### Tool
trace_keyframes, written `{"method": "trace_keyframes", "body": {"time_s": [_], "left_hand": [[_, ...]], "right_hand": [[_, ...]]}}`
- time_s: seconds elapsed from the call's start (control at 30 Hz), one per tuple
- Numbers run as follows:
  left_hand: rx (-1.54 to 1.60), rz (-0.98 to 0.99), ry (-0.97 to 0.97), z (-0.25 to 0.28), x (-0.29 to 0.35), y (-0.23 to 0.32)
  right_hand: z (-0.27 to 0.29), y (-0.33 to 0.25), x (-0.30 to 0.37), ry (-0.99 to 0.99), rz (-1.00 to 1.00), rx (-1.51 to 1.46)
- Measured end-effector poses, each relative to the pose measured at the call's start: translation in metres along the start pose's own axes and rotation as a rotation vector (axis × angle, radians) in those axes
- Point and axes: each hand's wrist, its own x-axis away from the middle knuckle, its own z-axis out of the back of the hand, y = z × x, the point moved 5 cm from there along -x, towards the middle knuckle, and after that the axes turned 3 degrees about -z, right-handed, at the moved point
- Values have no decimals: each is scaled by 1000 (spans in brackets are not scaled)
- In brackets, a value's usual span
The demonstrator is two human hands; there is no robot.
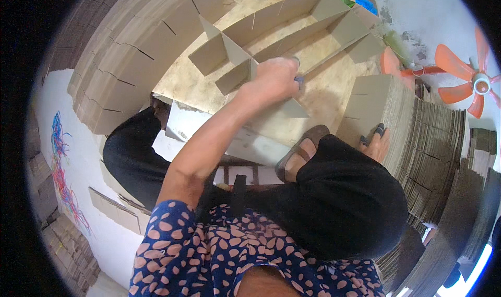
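A: Left hand (276,78)?
B: Bare, fingers curled in tightly, a dark cover on a fingertip; set among standing cardboard strips, the grip itself hidden, so whether a strip is pinched in it I cannot tell

A: Right hand (376,143)?
B: Fingers bent and slightly apart, two tips in black covers, laid against the right stack (360,101); whether a sheet is caught between finger and thumb I cannot tell

A: The piece at the left hand?
B: One cardboard partition (284,23), smooth, matt, grey-brown; flat strips on edge, crossing one another, long bays at the far side, smaller cells at the near left; it stands ahead of the person on a wooden board (329,96), pale and blotched

A: Stock to either side?
B: Right stack, flat slotted sheets, edges finely layered; left stack (151,41), likewise slotted, long and curving in this view, thin dark cuts along its face

A: Further out?
B: Brown sandal (293,158), by the board's near edge; black trousers (344,203), soft cloth; blue sleeve (167,234), pink petal-shaped spots; tangled strings (62,187), thin, red and blue, on a white surface at far left; fan (469,78), orange blades, pale hub, at far right
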Motion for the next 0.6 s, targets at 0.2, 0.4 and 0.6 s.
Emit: {"method": "trace_keyframes", "body": {"time_s": [0.2, 0.4, 0.6], "left_hand": [[-179, 98, -272, 5, 62, -26], [-172, 141, -133, 8, 108, -52], [-115, 208, -132, 3, 119, -43]], "right_hand": [[25, 95, 3, -26, -310, -718], [94, 10, -55, -140, -144, -547], [154, -147, -110, -62, 684, -804]]}}
